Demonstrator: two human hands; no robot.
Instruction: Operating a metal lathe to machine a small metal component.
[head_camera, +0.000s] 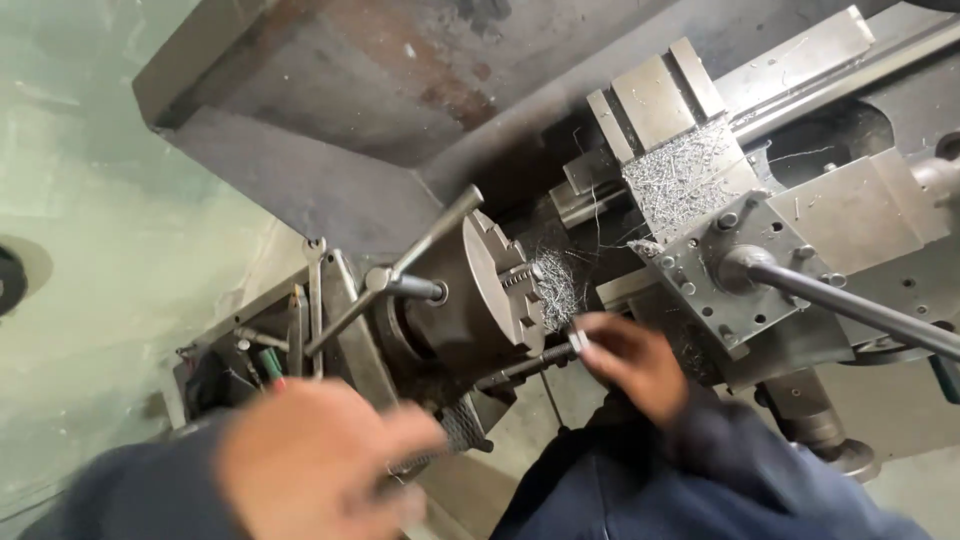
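Observation:
I look down on a metal lathe. My right hand (632, 362) pinches the near end of a dark threaded rod (535, 362) that runs toward the steel chuck (485, 290). A T-shaped chuck key (405, 272) sticks out of the chuck. My left hand (320, 465) is blurred at the lower left, in front of the headstock, with its fingers curled. Something dark shows by its fingertips, but I cannot tell whether it is gripped. Both arms wear dark blue sleeves.
The square tool post (722, 275) stands right of the chuck, with a long dark handle (865, 312) reaching right. Metal shavings (680, 175) cover the slide, and more cling to the chuck jaws (556, 288). Hand tools (270, 355) lie on the headstock at left.

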